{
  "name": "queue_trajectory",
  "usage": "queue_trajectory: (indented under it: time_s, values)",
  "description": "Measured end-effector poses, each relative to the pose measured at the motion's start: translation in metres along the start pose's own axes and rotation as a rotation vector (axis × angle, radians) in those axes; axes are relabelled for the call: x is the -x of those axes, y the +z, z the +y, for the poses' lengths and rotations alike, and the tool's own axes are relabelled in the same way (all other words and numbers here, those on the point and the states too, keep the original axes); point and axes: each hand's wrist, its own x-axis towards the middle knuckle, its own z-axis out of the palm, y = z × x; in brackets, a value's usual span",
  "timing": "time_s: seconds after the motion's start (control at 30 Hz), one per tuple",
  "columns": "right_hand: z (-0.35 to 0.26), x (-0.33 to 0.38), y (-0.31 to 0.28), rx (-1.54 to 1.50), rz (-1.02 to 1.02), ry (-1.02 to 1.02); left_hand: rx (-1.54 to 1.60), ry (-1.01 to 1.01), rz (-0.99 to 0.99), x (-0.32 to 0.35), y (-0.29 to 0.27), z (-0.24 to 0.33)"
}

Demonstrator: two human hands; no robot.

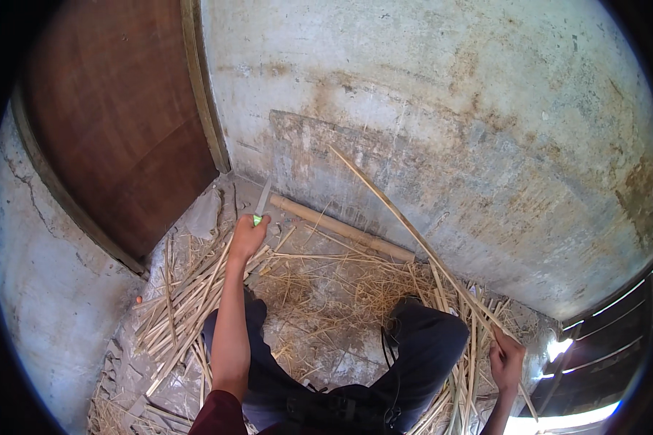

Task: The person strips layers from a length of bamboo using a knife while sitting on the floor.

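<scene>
Includes a reddish-brown door [116,109] at left, a stained pale wall [428,94] ahead, dark slats [620,326] at far right.

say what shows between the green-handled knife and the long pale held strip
The head view shows stained grey wall, with a thick round tan pole at its foot.

The dusty grey floor [350,357] bore curly straw-coloured shavings [308,288] scattered between two loose heaps of long pale-tan strips [185,308], with a thick round tan pole [341,228] beyond.
</scene>
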Motion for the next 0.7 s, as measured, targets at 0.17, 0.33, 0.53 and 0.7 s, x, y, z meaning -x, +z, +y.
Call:
queue_trajectory:
  time_s: [0.17,0.33,0.53,0.7]
  values:
    - [-0.035,-0.022,0.025,-0.003,-0.017,0.014,0.171,0.094,-0.177,0.026,0.029,0.022]
    - [-0.075,-0.047,0.055,-0.098,-0.149,0.026,0.287,0.215,-0.361,0.054,0.048,0.051]
    - [-0.099,-0.067,0.084,-0.179,-0.239,-0.044,0.395,0.167,-0.504,0.07,0.042,0.073]
    - [-0.116,-0.087,0.097,-0.305,-0.376,-0.013,0.41,0.293,-0.591,0.083,0.046,0.077]
